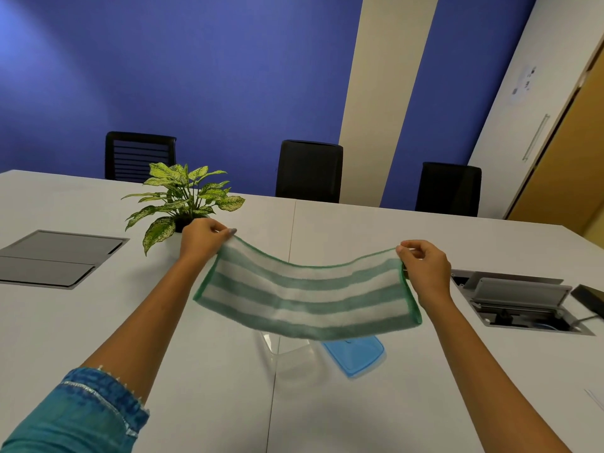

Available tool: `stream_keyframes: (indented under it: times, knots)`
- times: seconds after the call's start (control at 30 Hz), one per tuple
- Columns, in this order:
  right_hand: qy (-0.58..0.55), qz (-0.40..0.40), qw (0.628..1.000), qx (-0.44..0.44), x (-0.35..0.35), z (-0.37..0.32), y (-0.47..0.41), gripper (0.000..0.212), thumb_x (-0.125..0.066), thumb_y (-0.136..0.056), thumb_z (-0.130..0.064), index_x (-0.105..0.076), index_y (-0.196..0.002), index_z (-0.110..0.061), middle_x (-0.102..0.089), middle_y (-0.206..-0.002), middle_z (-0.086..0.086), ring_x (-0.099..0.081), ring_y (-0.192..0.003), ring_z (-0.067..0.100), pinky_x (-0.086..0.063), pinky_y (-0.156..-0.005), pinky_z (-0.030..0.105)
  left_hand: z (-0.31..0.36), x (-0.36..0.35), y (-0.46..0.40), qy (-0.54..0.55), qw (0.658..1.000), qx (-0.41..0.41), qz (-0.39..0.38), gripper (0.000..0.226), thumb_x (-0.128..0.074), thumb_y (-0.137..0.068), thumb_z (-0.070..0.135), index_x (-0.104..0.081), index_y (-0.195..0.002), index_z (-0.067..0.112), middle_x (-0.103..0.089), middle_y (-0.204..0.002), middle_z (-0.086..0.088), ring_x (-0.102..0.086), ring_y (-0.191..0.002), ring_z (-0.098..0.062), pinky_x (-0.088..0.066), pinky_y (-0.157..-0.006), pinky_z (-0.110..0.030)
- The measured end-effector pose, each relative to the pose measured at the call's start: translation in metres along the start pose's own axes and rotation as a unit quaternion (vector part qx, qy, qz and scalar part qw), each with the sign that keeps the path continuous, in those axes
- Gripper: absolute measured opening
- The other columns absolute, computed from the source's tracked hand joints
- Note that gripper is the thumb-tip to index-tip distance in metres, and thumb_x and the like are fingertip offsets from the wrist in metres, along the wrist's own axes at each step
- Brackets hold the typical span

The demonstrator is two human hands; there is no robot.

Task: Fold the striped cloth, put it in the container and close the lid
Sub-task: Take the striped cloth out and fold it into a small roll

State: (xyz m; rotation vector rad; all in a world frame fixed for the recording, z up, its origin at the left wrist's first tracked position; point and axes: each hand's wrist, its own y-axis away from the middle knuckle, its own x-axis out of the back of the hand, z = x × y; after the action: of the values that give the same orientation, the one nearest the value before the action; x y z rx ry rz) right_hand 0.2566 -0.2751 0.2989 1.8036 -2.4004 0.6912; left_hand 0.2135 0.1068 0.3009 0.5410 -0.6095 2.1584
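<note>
Each hand pinching striped cloth

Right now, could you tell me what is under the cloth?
Below the held cloth on the table sit a clear container and a blue lid beside it. The cloth covers their far parts, so the container's contents cannot be seen.

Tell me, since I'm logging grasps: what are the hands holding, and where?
The cloth: left hand pinches its far left corner, right hand its far right corner.
</note>
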Motion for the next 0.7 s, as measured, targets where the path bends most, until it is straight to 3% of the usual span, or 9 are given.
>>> stream_keyframes:
  times: [0.2,0.4,0.7]
  knots:
    - [-0.075,-0.050,0.995,-0.053,-0.021,-0.013,0.013,0.022,-0.078,-0.074,-0.025,-0.068,-0.088,-0.011,-0.071,-0.087,0.008,-0.069,-0.082,0.024,-0.060,-0.075,0.038,0.030,-0.017,0.019,0.129,0.984,0.026,-0.121,0.019,-0.070,-0.082,0.017,-0.071,-0.095,0.003,-0.068,-0.087,-0.012,-0.065,-0.077,-0.022,-0.056,-0.068,-0.026]
    - [-0.125,-0.135,0.977,-0.112,-0.055,-0.026,0.035,0.015,-0.076,-0.076,-0.016,-0.072,-0.088,-0.008,-0.071,-0.086,0.009,-0.067,-0.077,0.020,-0.057,-0.074,0.029,0.068,-0.054,0.058,0.188,0.957,0.024,-0.221,0.015,-0.070,-0.081,0.012,-0.067,-0.092,0.002,-0.068,-0.089,-0.014,-0.065,-0.074,-0.019,-0.056,-0.059,-0.020]
    - [-0.114,-0.159,0.976,-0.095,-0.073,-0.039,0.055,0.011,-0.068,-0.081,-0.005,-0.070,-0.092,-0.004,-0.071,-0.087,0.011,-0.070,-0.077,0.021,-0.058,-0.065,0.025,0.082,-0.093,0.093,0.232,0.945,0.006,-0.231,0.014,-0.067,-0.083,0.015,-0.066,-0.093,0.007,-0.068,-0.094,-0.014,-0.068,-0.086,-0.026,-0.059,-0.070,-0.029]
